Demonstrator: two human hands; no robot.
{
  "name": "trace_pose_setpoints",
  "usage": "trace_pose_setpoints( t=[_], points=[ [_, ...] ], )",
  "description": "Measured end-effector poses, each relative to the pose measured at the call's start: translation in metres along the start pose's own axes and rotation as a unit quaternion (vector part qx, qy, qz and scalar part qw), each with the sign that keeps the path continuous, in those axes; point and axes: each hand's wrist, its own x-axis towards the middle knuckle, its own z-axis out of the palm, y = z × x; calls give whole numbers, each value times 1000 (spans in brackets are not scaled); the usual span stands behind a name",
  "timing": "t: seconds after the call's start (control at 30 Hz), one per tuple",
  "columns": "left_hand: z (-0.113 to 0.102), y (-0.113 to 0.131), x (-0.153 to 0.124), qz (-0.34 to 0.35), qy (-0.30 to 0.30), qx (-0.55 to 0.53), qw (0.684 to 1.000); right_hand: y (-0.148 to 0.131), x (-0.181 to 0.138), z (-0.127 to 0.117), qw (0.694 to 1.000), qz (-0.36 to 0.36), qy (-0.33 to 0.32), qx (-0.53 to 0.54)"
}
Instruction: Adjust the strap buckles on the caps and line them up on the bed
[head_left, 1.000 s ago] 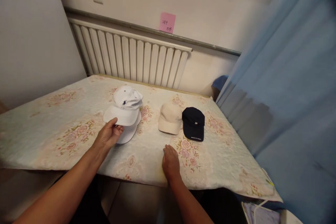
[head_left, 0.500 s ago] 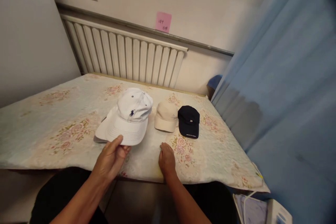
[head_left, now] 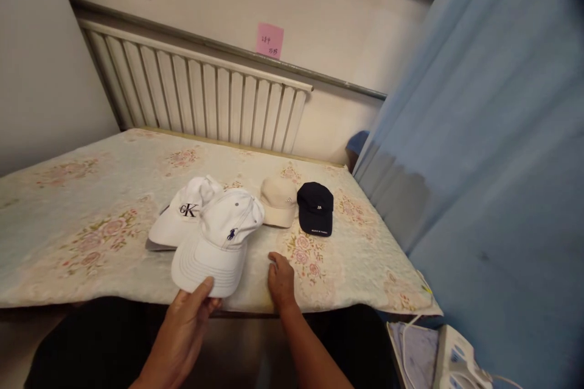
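Observation:
A white baseball cap (head_left: 228,237) with a small dark blue horse-rider emblem is gripped at its brim by my left hand (head_left: 189,316), thumb on top and fingers beneath. It is tilted above the near edge of the bed. Behind it, partly covered, lies another white cap (head_left: 176,219) with black "CK" letters. My right hand (head_left: 281,282) rests on the bed near the edge, loosely curled, with nothing visible in it. Beyond that hand sit a beige cap (head_left: 279,202) and a black cap (head_left: 316,208) side by side, brims facing me.
The caps are on a bed with a floral cover (head_left: 104,237). A white radiator (head_left: 201,94) and a wall with a pink note (head_left: 269,41) stand behind. A blue curtain (head_left: 479,152) hangs at right, above a white device (head_left: 458,355) with a cord.
My left hand has drawn the white horse-rider cap down toward me, uncovering the "CK" letters on the cap behind. My right hand stays at the bed's edge. The view has shifted slightly right.

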Motion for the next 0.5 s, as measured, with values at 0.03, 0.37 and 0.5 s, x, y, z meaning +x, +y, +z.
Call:
trace_pose_setpoints(
  t=[0.03,0.37,0.5],
  points=[
    [-2,-4,-1,-4,4,7,1000,-1,-2,-1,1000,6,-1,10],
    [-8,-24,-8,-36,4,40,999,-16,-25,-12,996,40,-11,73],
    [-5,-28,-9,-44,15,40,998,-35,-42,-14,999,-28,-14,16]
  ],
)
